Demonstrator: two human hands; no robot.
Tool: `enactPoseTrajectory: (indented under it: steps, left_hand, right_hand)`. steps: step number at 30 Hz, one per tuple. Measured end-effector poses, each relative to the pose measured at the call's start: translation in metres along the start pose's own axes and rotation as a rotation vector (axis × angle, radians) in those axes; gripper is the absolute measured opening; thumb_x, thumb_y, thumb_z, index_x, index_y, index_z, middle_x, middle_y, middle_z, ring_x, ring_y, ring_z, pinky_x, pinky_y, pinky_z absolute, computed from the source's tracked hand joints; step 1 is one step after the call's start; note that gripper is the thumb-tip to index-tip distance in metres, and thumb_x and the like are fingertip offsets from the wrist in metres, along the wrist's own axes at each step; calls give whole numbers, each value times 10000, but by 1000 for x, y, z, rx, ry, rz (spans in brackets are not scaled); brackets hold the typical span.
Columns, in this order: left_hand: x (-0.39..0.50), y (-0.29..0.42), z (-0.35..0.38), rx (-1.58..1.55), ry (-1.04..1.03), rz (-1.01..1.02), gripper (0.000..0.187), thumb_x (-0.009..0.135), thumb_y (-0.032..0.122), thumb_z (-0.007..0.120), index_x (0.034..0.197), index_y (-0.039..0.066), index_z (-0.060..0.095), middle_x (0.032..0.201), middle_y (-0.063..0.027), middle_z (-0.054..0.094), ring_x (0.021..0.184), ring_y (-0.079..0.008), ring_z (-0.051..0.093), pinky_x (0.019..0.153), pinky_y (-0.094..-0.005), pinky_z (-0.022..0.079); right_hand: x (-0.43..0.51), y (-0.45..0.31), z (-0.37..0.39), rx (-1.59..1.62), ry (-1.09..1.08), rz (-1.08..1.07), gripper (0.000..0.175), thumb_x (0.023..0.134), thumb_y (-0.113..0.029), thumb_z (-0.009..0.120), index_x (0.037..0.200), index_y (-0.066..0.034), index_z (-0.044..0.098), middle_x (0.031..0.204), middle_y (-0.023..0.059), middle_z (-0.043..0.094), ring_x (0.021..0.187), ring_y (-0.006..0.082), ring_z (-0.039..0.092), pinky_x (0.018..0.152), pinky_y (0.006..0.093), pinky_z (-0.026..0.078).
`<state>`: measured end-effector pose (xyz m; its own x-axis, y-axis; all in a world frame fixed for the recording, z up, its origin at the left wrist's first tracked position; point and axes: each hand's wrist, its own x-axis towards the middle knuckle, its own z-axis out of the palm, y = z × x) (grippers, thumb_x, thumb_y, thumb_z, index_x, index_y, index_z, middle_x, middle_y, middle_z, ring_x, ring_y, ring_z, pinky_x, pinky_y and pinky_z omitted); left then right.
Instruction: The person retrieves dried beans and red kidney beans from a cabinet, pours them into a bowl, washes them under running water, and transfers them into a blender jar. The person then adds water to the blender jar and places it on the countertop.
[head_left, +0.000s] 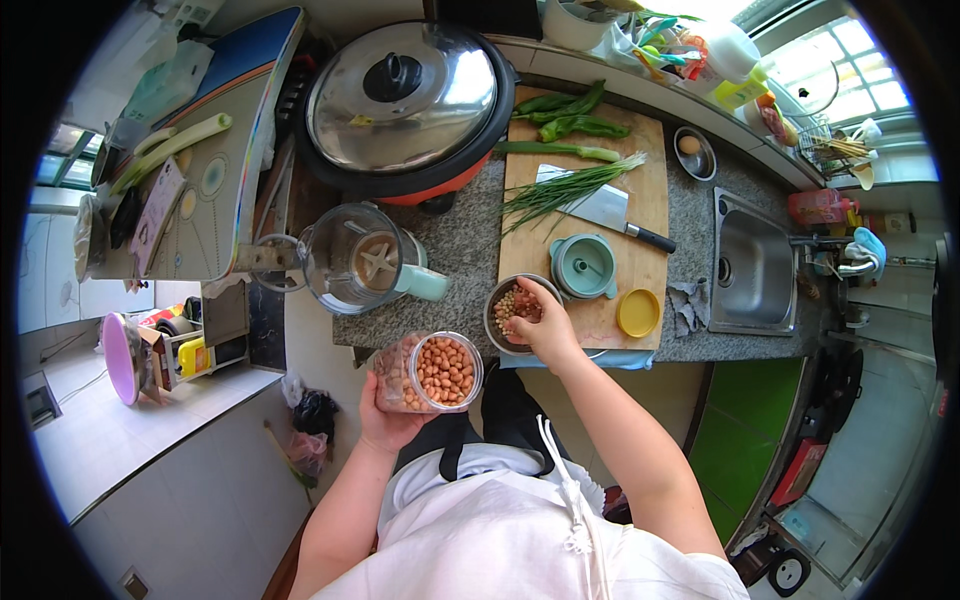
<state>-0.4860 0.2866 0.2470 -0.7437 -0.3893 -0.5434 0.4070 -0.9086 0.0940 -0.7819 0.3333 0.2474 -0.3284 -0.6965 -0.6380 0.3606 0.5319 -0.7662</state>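
My left hand (390, 420) grips a clear plastic jar (394, 367), tilted with its open mouth up. Red-skinned peanuts (448, 369) fill it. Over a metal bowl (492, 330) at the counter's front edge is my right hand (547, 326), thumb and forefinger apart. The bowl contains pale round beans (507, 307) and reddish peanuts (528, 306); whether some of these peanuts are in my fingers cannot be made out. Beside the bowl, a mint-green blender lid (583, 265) and a yellow jar lid (638, 313) rest on the wooden cutting board (517, 259).
A cleaver (600, 206) lies under chives (570, 184) on the board, near green peppers (570, 112). Left of it stand a blender jug (360, 259) and a lidded electric pan (405, 97). Rightward are a bowl with an egg (688, 144) and a sink (757, 262).
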Motion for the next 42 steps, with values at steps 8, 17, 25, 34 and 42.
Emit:
enactPoseTrajectory:
  steps: [8,17,25,34,42]
  left_hand:
    - [3,-2,2,45,20,-6,886,880,707,495,1562,195,256,1581,-116,310,1420,-368,372,1089,-575,412]
    - [7,-4,13,83,-37,6,886,889,712,463,1563,176,254,1588,-120,304,1430,-367,360,1106,-590,384]
    - [6,-7,20,70,-97,-25,908,885,719,452,1566,152,253,1597,-129,292,1446,-362,336,1155,-549,335]
    - [12,-22,31,94,-70,66,605,929,630,530,1385,241,447,1457,-282,398,1320,-397,468,1007,-554,487]
    - [12,-21,18,98,-43,4,766,954,646,409,1535,153,329,1541,-139,398,1402,-350,409,1148,-539,339]
  right_hand:
    - [-10,-7,0,-320,-62,-173,603,892,113,554,1447,-111,477,1383,99,460,1002,188,672,632,283,628]
    - [-7,7,-20,-16,119,-384,384,926,61,592,1299,-29,573,1268,87,546,903,147,661,593,238,580]
    - [24,10,-163,-793,741,-581,86,865,-52,709,933,-60,657,853,83,627,736,239,622,664,338,513]
    - [18,6,-161,-1232,856,-828,139,827,-9,701,952,-57,665,962,115,627,908,309,616,830,394,493]
    - [-131,-84,-13,-626,-188,-793,198,816,13,705,1004,-38,668,1058,136,654,955,298,639,794,369,542]
